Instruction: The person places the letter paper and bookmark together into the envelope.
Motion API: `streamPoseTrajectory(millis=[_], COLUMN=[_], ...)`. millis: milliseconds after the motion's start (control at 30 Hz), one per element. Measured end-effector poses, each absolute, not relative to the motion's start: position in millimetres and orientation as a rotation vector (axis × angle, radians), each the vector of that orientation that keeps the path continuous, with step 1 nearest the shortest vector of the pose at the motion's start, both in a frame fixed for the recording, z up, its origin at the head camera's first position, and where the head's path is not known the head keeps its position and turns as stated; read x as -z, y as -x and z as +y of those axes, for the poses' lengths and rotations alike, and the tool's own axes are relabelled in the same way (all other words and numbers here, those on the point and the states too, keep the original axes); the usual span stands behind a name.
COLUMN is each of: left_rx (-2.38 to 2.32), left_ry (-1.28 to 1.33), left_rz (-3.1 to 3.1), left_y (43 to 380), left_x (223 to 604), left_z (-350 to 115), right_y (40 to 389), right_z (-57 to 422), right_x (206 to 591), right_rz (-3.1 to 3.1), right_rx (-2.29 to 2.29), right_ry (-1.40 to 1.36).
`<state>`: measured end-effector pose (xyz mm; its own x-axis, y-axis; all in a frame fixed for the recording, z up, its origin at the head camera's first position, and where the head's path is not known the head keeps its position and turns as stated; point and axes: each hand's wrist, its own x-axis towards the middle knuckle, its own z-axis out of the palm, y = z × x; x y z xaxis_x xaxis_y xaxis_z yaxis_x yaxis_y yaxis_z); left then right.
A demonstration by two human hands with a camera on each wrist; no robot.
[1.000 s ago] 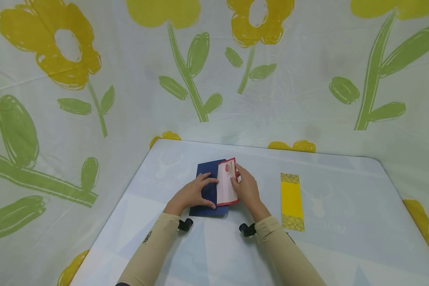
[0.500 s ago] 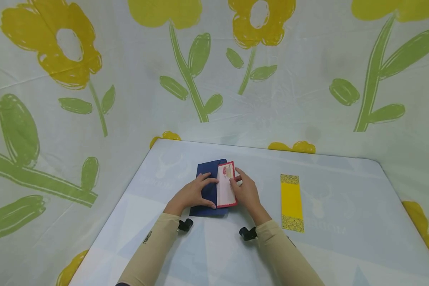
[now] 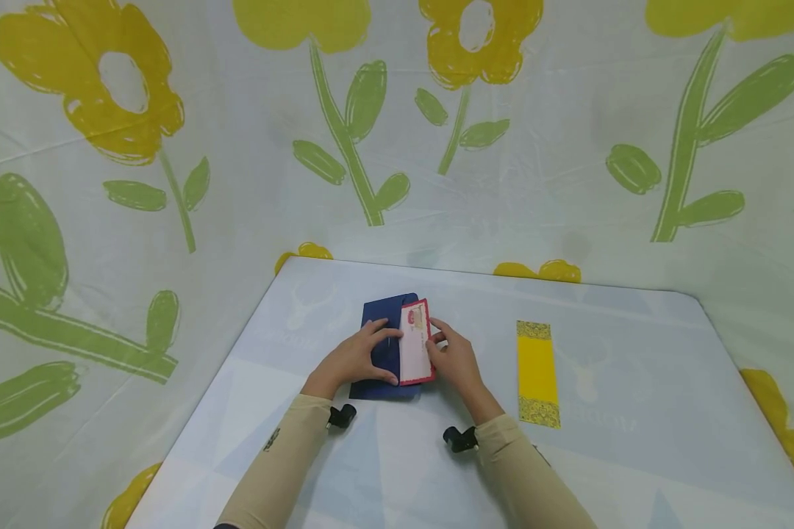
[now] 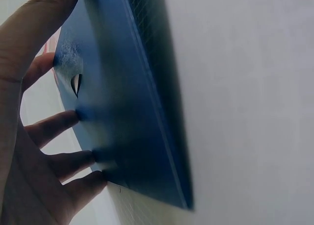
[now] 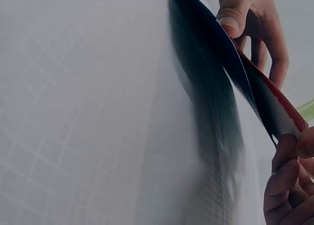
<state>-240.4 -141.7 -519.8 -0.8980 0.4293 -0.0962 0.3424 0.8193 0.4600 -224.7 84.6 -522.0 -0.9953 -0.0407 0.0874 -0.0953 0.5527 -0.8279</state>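
Observation:
A dark blue paper envelope point(image 3: 381, 308) lies in front of me, its mouth facing right. My left hand point(image 3: 352, 360) holds it, with spread, bent fingers and the thumb near the mouth. The envelope point(image 4: 122, 117) fills much of the left wrist view, slightly raised off the table. A white card with a red border point(image 3: 414, 349) stands partly in the mouth; its left part is hidden. My right hand point(image 3: 455, 358) pinches the card's right edge. From the right wrist view, the red edge point(image 5: 279, 95) sits against the envelope's parted side, near the right fingertips point(image 5: 286, 151).
A yellow strip with patterned ends point(image 3: 538, 373) lies flat to the right of my right hand. The pale table point(image 3: 635, 455) is backed by a flower-printed curtain point(image 3: 556, 169). Small black cameras sit at both wrists.
The red-bordered card has moved left and slightly down, and less of it shows outside the envelope. My right hand has shifted with it; the left hand has stayed in place.

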Motion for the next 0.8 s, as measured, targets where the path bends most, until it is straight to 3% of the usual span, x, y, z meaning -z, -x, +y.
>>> streamPoseTrajectory(millis=[800], left_rx=[-0.641], left_ry=[-0.590], left_rz=[2.823], left_y=[242.0], left_x=[522.4], left_z=[-140.7], right_y=[222.6], right_z=[79.3], right_x=[518.4], right_rz=[-2.734], right_rx=[-1.515], right_ry=[-0.021])
